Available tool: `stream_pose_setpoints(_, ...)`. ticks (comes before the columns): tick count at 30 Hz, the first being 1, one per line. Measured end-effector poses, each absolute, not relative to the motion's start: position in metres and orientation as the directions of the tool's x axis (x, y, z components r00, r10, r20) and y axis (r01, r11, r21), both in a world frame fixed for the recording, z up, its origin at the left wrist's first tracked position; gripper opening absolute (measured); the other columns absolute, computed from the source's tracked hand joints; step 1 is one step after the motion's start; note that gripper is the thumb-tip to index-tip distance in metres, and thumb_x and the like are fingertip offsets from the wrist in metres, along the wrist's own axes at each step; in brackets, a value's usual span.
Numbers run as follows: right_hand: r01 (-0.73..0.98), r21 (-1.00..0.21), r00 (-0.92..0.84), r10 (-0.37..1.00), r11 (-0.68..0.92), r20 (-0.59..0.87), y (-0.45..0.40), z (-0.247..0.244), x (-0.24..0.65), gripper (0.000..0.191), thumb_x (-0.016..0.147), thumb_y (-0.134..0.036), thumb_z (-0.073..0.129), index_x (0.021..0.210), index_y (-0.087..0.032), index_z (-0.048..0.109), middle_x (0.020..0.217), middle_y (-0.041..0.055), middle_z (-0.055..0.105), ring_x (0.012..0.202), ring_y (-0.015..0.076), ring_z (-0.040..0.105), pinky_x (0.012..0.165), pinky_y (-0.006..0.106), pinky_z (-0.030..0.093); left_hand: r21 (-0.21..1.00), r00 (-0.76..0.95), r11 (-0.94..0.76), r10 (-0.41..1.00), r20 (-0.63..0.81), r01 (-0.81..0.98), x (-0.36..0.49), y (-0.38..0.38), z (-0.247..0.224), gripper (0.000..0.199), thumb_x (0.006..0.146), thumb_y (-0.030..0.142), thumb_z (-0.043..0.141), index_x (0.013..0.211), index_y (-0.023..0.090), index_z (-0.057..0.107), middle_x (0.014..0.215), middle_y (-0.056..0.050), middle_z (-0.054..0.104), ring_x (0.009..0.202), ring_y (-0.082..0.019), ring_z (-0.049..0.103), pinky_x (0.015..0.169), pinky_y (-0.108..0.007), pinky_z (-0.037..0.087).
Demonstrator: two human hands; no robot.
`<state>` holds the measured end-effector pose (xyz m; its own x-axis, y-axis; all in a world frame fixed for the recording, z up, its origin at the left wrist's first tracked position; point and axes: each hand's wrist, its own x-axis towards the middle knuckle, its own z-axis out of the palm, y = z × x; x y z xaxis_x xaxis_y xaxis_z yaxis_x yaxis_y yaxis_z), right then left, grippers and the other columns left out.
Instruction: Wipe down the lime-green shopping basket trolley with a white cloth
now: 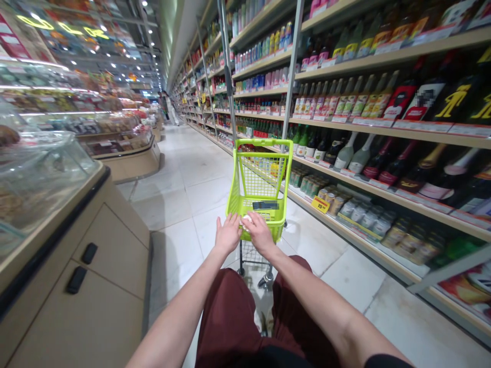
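In front of my legs stands a lime-green shopping cart (288,168) with a plastic basket on a dark metal frame. My left hand (228,234) lies at the basket's near left edge, its fingers stretched out and holding nothing that I can see. Close beside it, my right hand (261,235) is at the near rim, fingers bent around a small crumpled white piece, perhaps tissue (246,222). The right palm hides part of that rim. Inside the basket is a dark flat rectangle (261,205), partly blurred.
Tall shelves (345,128) of bottles and cans line the right side, with a yellow price tag (320,204) low down. At left are a counter (76,245) with dark handles and a food display (118,140). People (169,108) stand far down the tiled aisle (184,189).
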<state>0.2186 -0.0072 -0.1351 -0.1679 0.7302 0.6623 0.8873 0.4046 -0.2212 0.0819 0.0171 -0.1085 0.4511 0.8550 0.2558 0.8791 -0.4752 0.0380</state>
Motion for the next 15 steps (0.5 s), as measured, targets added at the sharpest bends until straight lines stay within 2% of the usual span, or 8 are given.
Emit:
stream_pose_setpoints(4, 0.914, -0.172, -0.161, 0.718, 0.367, 0.677, -0.006, -0.133, 0.256, 0.031, 0.08, -0.011, 0.047, 0.105, -0.024, 0.06, 0.12, 0.0083, 0.051, 0.112, 0.0222, 0.043, 0.092, 0.038, 0.039, 0.028, 0.452, -0.47, 0.862, 0.229, 0.882, 0.082, 0.019, -0.109, 0.047, 0.081, 0.019, 0.033, 0.128, 0.018, 0.034, 0.137, -0.007, 0.035, 0.128, -0.023, 0.026, 0.101, -0.06, 0.013)
stream_pose_setpoints(9, 0.944, -0.216, -0.022, 0.7, 0.25, 0.713, -0.02, -0.133, 0.315, 0.037, 0.077, -0.008, 0.044, 0.107, -0.023, 0.059, 0.127, 0.0073, 0.044, 0.115, 0.0246, 0.039, 0.092, 0.042, 0.038, 0.055, 0.443, -0.468, 0.864, 0.237, 0.882, 0.086, 0.018, -0.114, 0.05, 0.079, 0.015, 0.031, 0.129, 0.017, 0.034, 0.138, -0.008, 0.033, 0.129, -0.023, 0.023, 0.101, -0.06, 0.014)
stream_pose_setpoints(15, 0.915, -0.159, -0.163, 0.701, 0.371, 0.694, -0.014, -0.14, 0.252, 0.047, 0.074, -0.002, 0.045, 0.116, -0.022, 0.053, 0.135, 0.0101, 0.034, 0.126, 0.0245, 0.026, 0.1, 0.042, 0.031, 0.046, 0.455, -0.478, 0.858, 0.239, 0.877, 0.093, 0.013, -0.111, 0.05, 0.079, 0.015, 0.032, 0.129, 0.016, 0.035, 0.138, -0.008, 0.034, 0.129, -0.023, 0.024, 0.102, -0.055, 0.018)
